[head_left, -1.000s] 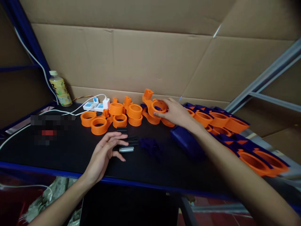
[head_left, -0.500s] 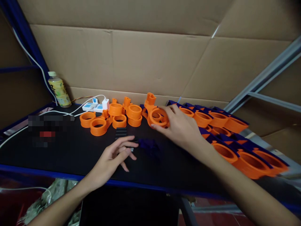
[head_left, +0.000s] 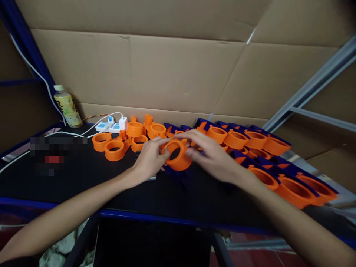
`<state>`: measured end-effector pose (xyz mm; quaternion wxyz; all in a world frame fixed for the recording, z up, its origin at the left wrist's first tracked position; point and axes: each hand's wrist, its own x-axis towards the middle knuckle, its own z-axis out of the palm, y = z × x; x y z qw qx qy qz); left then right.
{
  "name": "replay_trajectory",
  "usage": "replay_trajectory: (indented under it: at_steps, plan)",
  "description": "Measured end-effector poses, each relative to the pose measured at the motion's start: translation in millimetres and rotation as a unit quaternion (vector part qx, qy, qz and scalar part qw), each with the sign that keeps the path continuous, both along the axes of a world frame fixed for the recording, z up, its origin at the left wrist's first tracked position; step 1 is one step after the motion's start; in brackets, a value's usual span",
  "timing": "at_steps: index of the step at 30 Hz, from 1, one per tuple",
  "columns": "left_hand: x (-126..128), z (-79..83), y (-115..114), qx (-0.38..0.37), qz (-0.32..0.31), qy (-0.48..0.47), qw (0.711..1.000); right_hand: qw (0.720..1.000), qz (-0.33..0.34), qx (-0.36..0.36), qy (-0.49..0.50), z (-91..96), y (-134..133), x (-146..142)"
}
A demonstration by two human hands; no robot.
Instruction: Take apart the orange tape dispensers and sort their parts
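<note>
An orange plastic ring part (head_left: 177, 155) hangs just above the black table top (head_left: 83, 178), held between both hands. My left hand (head_left: 149, 158) grips its left side with curled fingers. My right hand (head_left: 211, 155) closes over its right side and top. Under the hands lie dark purple pieces (head_left: 178, 173), and a small silvery part peeks out at the left hand's edge. Behind, a pile of loose orange ring parts (head_left: 126, 139) sits to the left.
Rows of orange rings set in purple holders (head_left: 280, 174) run along the right. A white power strip (head_left: 107, 127) with cables and a drink bottle (head_left: 65, 105) stand back left. Cardboard walls (head_left: 178, 70) close the back. A blurred patch lies left.
My right hand carried the orange ring from the pile toward me. My left hand rose off the small parts on the table and took hold of the ring's left side.
</note>
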<state>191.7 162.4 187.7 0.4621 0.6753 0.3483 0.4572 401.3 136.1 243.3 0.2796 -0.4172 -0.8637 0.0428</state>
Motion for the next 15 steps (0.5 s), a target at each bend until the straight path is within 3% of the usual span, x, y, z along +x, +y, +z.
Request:
replay_trajectory:
  at_steps: [2, 5, 8, 11, 15]
  plan:
    - [1.1, 8.4, 8.9, 0.07, -0.001, 0.053, 0.996, 0.998, -0.046, -0.025, 0.026, 4.3, 26.6, 19.5]
    - [5.2, 17.0, 21.6, 0.23, -0.023, 0.177, 0.957, 0.974, -0.158, -0.025, -0.159, -2.8, 74.1, 39.5]
    - [14.3, 17.1, 31.5, 0.313, -0.042, 0.263, 0.911, 0.937, -0.146, -0.077, -0.307, -20.8, 116.2, 43.4]
    - [25.0, 15.1, 35.0, 0.325, -0.049, 0.33, 0.885, 0.929, -0.134, -0.09, -0.333, -31.4, 138.9, 40.0]
    - [35.9, 20.8, 32.7, 0.364, -0.027, 0.481, 0.797, 0.932, -0.118, -0.053, -0.34, -15.8, 140.3, 46.2]
